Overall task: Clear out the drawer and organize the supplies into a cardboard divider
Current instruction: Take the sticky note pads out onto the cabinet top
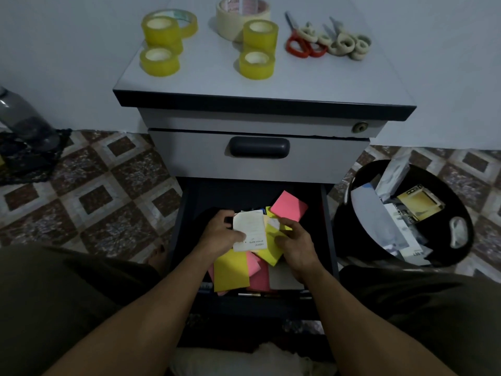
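Drawer (328,213) clearing is proceeding: left hand (221,234) is gripping a white slip (249,229), right hand (295,244) is pinching yellow notes (272,244); lifting out probably next.

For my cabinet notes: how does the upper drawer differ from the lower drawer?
The upper drawer is shut; the lower drawer is pulled out. The upper drawer shows its grey front and dark handle; the lower drawer shows pink and yellow papers inside. The left hand and right hand are in the lower drawer, not on the upper drawer. Both belong to one cabinet.
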`<action>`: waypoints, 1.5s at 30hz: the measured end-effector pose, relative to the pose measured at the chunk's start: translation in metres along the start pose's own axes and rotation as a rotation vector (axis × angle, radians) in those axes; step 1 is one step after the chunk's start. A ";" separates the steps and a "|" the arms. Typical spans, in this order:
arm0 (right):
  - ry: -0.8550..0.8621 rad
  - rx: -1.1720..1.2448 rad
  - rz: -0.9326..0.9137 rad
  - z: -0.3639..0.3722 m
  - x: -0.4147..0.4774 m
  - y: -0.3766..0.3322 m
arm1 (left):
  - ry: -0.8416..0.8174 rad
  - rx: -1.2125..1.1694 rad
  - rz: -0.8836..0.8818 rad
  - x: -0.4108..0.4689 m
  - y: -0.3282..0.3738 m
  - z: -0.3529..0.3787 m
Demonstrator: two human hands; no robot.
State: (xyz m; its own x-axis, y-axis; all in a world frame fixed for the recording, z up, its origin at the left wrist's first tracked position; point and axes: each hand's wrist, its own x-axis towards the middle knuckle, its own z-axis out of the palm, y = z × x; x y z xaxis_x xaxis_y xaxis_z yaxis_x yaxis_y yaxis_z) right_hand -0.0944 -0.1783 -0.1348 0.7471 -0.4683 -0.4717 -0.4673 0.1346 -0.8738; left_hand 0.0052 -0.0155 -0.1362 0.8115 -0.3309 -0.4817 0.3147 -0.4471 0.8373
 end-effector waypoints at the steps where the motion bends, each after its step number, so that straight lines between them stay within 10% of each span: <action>1: -0.013 0.002 0.005 0.001 -0.001 -0.001 | -0.011 -0.017 0.003 0.001 0.000 -0.001; 14: 0.098 -0.405 -0.063 -0.022 -0.007 -0.015 | 0.093 -0.013 -0.034 -0.008 -0.018 -0.040; 25: -0.162 -1.094 0.176 -0.027 -0.032 -0.024 | -0.049 0.138 -0.070 -0.029 -0.020 -0.040; 45: -0.306 -1.065 0.052 -0.028 -0.035 -0.010 | -0.050 0.238 -0.131 -0.038 -0.018 -0.038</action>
State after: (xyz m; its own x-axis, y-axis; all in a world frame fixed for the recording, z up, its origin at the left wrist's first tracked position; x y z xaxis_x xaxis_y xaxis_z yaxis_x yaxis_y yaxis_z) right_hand -0.1292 -0.1881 -0.1063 0.7312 -0.2290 -0.6426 -0.5594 -0.7404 -0.3727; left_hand -0.0127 0.0363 -0.1229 0.7441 -0.2959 -0.5990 0.2855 -0.6698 0.6855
